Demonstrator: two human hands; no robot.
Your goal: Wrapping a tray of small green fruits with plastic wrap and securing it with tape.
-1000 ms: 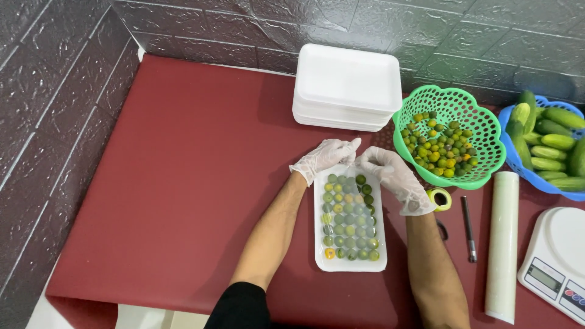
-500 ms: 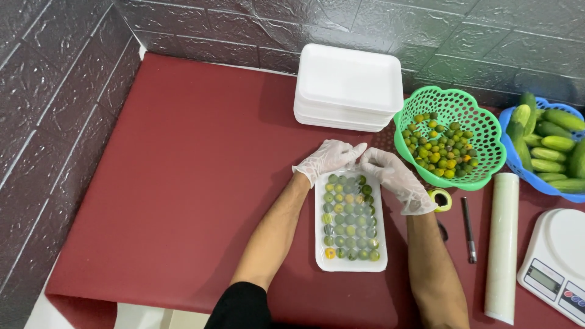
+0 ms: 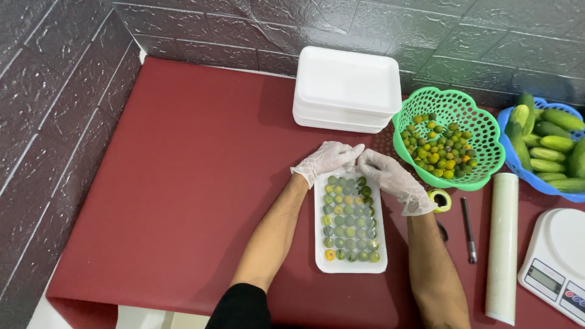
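Note:
A white foam tray (image 3: pixel 351 265) packed with several small green and yellow fruits lies on the red table, covered in clear film. My left hand (image 3: pixel 328 161), in a thin clear glove, rests at the tray's far left corner. My right hand (image 3: pixel 395 180), also gloved, rests at the far right corner. The fingertips of both hands meet above the tray's far edge and appear to pinch the film there.
A stack of empty white foam trays (image 3: pixel 347 89) stands at the back. A green basket (image 3: pixel 452 137) of small fruits and a blue basket of cucumbers (image 3: pixel 548 146) sit to the right. A film roll (image 3: pixel 503 244), a knife (image 3: pixel 467 229), a tape roll (image 3: pixel 440 199) and a scale (image 3: pixel 557 262) lie nearby.
Both hands have shifted slightly and drawn closer together at the tray's far edge. The tray has stayed in place.

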